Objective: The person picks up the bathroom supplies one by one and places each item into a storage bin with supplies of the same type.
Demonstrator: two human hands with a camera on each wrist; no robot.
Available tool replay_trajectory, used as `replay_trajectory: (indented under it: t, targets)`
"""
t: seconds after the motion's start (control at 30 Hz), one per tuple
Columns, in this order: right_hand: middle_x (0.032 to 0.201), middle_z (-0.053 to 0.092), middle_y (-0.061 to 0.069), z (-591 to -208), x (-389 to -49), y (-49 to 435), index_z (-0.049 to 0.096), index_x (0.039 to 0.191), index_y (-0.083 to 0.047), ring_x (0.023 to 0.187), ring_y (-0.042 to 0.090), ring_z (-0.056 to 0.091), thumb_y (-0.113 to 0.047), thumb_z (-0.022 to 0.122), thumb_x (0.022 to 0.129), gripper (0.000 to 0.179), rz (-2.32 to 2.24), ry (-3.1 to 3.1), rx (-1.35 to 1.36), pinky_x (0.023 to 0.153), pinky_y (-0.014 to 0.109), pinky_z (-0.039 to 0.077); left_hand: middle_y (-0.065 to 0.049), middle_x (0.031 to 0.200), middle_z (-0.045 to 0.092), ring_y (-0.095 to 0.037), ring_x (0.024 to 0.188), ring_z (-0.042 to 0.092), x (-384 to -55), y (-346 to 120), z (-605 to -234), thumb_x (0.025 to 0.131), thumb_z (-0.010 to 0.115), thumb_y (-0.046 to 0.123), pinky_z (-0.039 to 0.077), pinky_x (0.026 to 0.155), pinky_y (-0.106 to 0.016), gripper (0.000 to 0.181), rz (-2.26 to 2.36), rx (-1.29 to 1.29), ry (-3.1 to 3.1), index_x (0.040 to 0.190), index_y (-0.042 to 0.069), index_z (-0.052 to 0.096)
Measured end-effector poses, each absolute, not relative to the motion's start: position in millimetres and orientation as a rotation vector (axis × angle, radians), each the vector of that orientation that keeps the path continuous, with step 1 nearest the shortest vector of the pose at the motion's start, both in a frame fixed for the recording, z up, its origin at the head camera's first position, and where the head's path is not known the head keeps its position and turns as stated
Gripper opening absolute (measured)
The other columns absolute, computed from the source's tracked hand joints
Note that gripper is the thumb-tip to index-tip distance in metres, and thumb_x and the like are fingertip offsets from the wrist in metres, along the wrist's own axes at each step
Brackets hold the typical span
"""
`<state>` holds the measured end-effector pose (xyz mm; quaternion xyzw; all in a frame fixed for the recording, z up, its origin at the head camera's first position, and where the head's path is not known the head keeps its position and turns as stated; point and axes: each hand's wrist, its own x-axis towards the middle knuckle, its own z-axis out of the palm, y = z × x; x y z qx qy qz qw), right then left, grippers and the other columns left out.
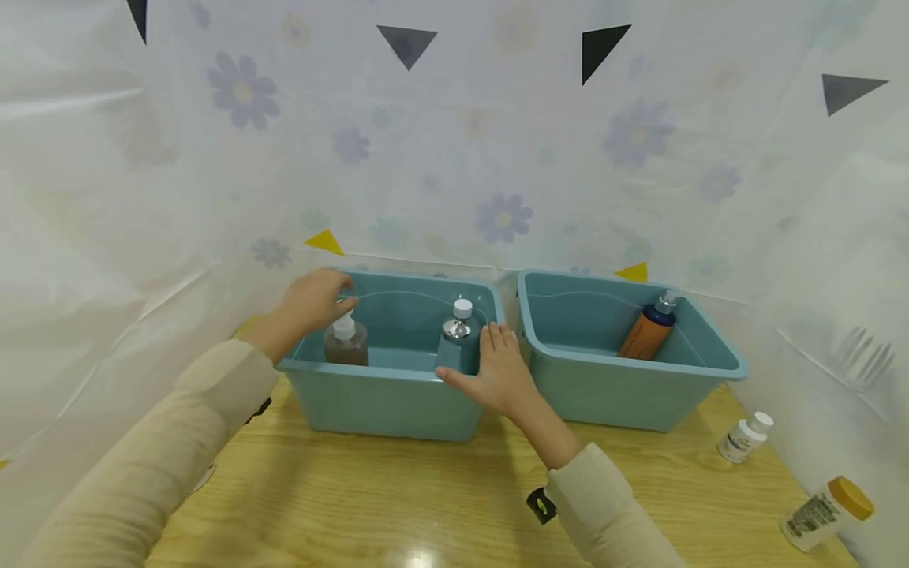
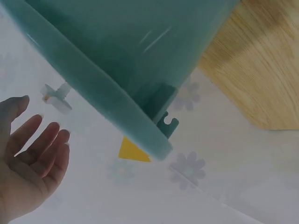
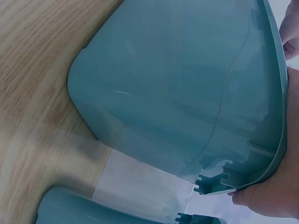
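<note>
My left hand (image 1: 308,304) hovers over the left side of a teal plastic bin (image 1: 383,402), its fingers loosely bent and holding nothing. Just below it stands a clear pump bottle (image 1: 346,353) with a white top. In the left wrist view, the white pump head (image 2: 58,97) shows past the bin's rim, a little apart from the fingertips. My right hand (image 1: 503,371) rests on the bin's front right corner, fingers stretched along the right rim and thumb across the front edge. Beside it, inside the bin, is a bottle (image 1: 460,335) with a silvery shoulder and white cap.
A second teal bin (image 1: 604,394) stands close on the right, with an orange pump bottle (image 1: 646,331) leaning inside. On the wooden table (image 1: 398,497) at the right are a small white bottle (image 1: 742,438) and a yellow-capped bottle (image 1: 817,517). A flowered sheet (image 1: 426,158) hangs behind.
</note>
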<state>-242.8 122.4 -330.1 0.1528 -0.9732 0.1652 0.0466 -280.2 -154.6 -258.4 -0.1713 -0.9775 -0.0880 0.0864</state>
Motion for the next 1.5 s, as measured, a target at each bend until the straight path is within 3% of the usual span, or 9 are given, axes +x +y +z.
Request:
replay_trajectory:
  t: [0.13,0.77,1.5]
  targets:
    - [0.152,0.016,0.027,-330,-242,122,0.016,0.144,0.009,0.143,0.038,0.006,-0.063,0.051,0.084,0.1,0.503,-2.968,0.468,0.116,0.05,0.01,-0.024,0.118,0.059,-0.037,0.106,0.057,-275,-157,-261,0.091,0.059,0.018,0.049,0.086,-0.048,0.034,-0.294,-0.499,-2.82,0.116,-0.005,0.06]
    - [0.152,0.016,0.026,-330,-242,119,0.016,0.145,0.009,0.143,0.038,0.006,-0.063,0.051,0.084,0.101,0.504,-2.975,0.465,0.116,0.05,0.01,-0.024,0.107,0.06,-0.036,0.094,0.058,-261,-175,-274,0.09,0.06,0.021,0.049,0.077,-0.048,0.034,-0.391,-0.436,-2.726,0.112,-0.004,0.061]
    - [0.152,0.016,0.027,-331,-243,120,0.016,0.145,0.009,0.143,0.038,0.005,-0.063,0.051,0.084,0.1,0.514,-2.976,0.469,0.116,0.05,0.01,-0.029,0.113,0.059,-0.043,0.106,0.054,-248,-187,-291,0.089,0.061,0.019,0.045,0.088,-0.055,0.035,-0.521,-0.388,-2.614,0.113,-0.007,0.062]
